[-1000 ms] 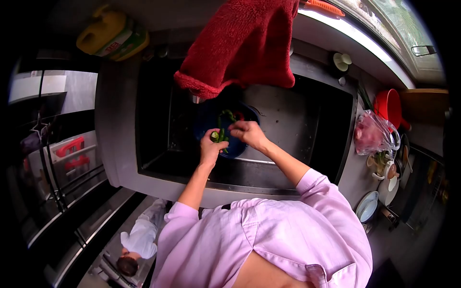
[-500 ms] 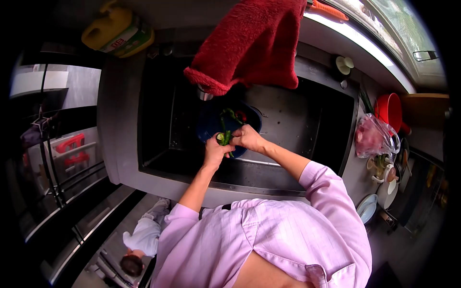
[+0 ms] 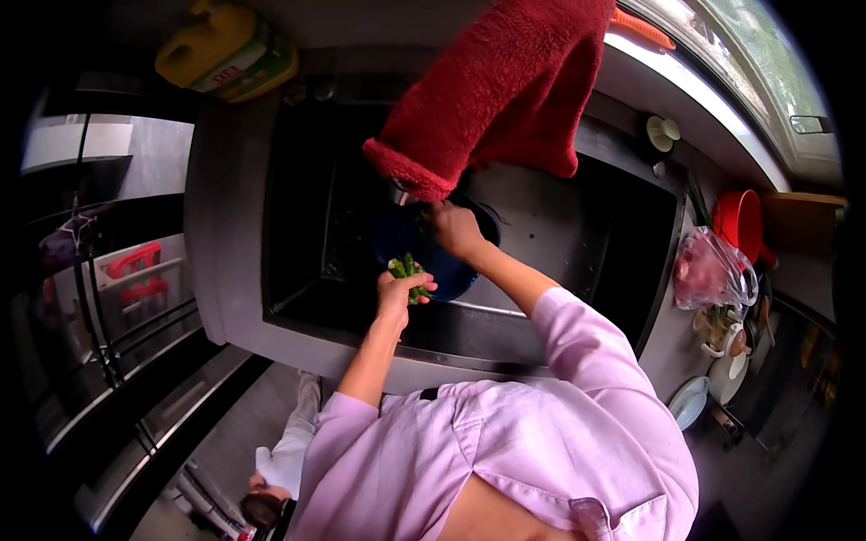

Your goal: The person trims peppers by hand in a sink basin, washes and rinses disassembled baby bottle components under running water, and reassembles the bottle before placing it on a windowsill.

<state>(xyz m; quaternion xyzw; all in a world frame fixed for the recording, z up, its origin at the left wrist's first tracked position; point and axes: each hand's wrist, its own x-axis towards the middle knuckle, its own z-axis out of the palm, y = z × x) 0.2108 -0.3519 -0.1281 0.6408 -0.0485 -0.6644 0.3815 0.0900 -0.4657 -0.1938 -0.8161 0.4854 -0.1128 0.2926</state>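
The green vegetables (image 3: 408,268) are long and thin, with smooth, shiny skin, and one shows a pale, round end. They are in the left hand (image 3: 404,290), over the near edge of a blue bowl (image 3: 458,278). The left hand is closed around them in a bunch, with their ends poking up past the fingers.

The right hand (image 3: 456,227) is over the far part of the bowl, close to the shiny metal tap end (image 3: 403,197). Its fingers bend down into the dark, so I cannot tell if they hold something or how wide they are.

The bowl is round and deep, and it sits in a big metal sink (image 3: 559,203) with straight sides and a flat, gray bottom with little dark specks. Above the bowl hangs a red cloth (image 3: 505,99), fuzzy and soft like a teddy bear, with a thick, bumpy edge.

Past the left end of the sink is a fat yellow jug (image 3: 230,54) of hard plastic. Past the right end is a thin, crinkly see-through bag (image 3: 708,270) with something pink inside. It is beside a round, smooth red pan (image 3: 740,221). Nearer is a pale blue, round dish (image 3: 690,401).

Down low on the left, there is a person in a white top (image 3: 287,458).
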